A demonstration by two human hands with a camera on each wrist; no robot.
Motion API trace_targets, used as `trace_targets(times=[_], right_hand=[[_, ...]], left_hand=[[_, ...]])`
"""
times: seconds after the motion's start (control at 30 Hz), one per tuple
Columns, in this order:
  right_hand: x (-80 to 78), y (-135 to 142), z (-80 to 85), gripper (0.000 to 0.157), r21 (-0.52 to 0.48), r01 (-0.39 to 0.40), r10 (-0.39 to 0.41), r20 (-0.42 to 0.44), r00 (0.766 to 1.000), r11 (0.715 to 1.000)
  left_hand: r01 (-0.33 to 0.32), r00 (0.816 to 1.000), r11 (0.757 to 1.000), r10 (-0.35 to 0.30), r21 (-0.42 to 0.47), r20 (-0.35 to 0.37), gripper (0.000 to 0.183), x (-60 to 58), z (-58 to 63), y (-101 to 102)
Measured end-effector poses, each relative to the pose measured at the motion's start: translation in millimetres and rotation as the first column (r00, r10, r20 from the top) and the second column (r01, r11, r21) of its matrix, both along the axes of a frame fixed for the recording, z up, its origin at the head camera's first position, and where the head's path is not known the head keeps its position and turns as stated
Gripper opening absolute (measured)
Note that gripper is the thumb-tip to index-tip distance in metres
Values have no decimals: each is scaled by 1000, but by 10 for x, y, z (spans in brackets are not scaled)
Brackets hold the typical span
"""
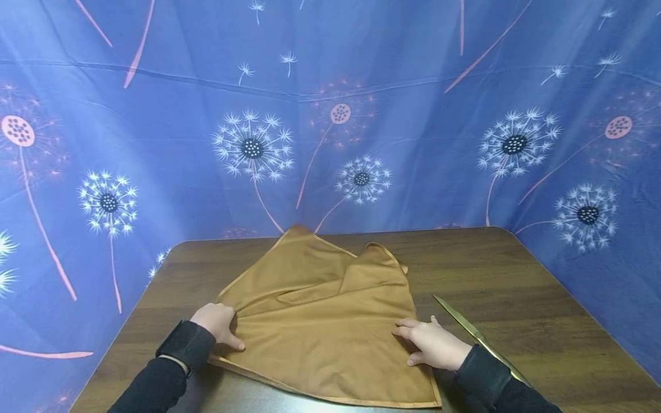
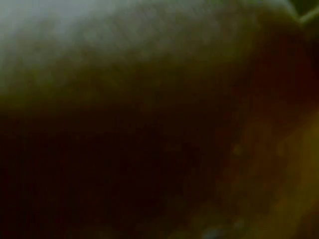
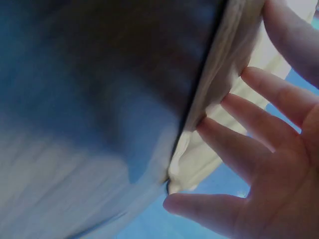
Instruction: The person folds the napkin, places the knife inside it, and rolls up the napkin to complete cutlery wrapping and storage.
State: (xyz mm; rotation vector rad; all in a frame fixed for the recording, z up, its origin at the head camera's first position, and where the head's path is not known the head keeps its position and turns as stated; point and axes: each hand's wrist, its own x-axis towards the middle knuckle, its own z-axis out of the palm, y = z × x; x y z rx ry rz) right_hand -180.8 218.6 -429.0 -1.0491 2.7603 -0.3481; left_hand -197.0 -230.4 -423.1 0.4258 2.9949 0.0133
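A golden-brown cloth (image 1: 330,327) with stitched hems lies on the wooden table, creased across its upper part, its far corners bunched and raised. At its left edge rests my left hand (image 1: 219,326), thumb stretched out over the fabric; the other fingers are mostly hidden in the head view. The left wrist view is dark and blurred. On the right side, my right hand (image 1: 431,342) touches the cloth near its edge with spread fingertips. The right wrist view shows its nearly straight fingers (image 3: 234,149) at the fabric and the palm facing the camera.
Beside the right forearm lies a long, narrow gold-coloured knife (image 1: 465,324), its lower end partly behind the sleeve. The wooden table (image 1: 527,281) has rounded far corners. A blue curtain (image 1: 423,172) with a dandelion print hangs around its back and sides.
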Motion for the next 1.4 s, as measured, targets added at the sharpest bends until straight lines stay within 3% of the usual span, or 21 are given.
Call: trace_targets(times=[0.2, 0.37, 0.53, 0.77, 0.9, 1.03, 1.1, 1.27, 1.4], right_hand=[[-26, 138, 36, 63, 17, 21, -22, 54, 998, 1000], [-31, 213, 57, 64, 27, 7, -8, 41, 999, 1000], [-20, 292, 55, 65, 37, 11, -14, 71, 997, 999], [-45, 338, 75, 61, 26, -2, 0, 106, 994, 1000], [-140, 279, 124, 50, 5, -44, 44, 73, 996, 999], [-297, 191, 186, 29, -63, -66, 66, 8, 998, 996], [-399, 142, 200, 19, -114, -57, 54, -27, 998, 992], [-717, -2, 208, 8, -214, -13, -21, -157, 987, 977], [-1012, -146, 224, 6, -265, 47, -117, -256, 960, 963]], left_hand=[[8, 1000, 999, -9, -40, -14, 50, 250, 39, 96], [-10, 1000, 999, 11, -37, 26, 53, 368, 24, 162], [-9, 1000, 999, 10, -44, 16, 57, 496, 11, 253], [5, 1000, 997, -3, -80, 31, 59, 553, 40, 305], [-3, 996, 999, 8, -51, 89, 52, 433, 132, 260], [-33, 980, 999, 33, -3, 196, 47, 197, 269, 206], [-25, 978, 1000, 21, 16, 207, 44, 58, 322, 187], [-35, 990, 996, 23, 78, 143, 43, -320, 353, 170], [-89, 995, 984, 79, 157, 67, 45, -619, 270, 168]])
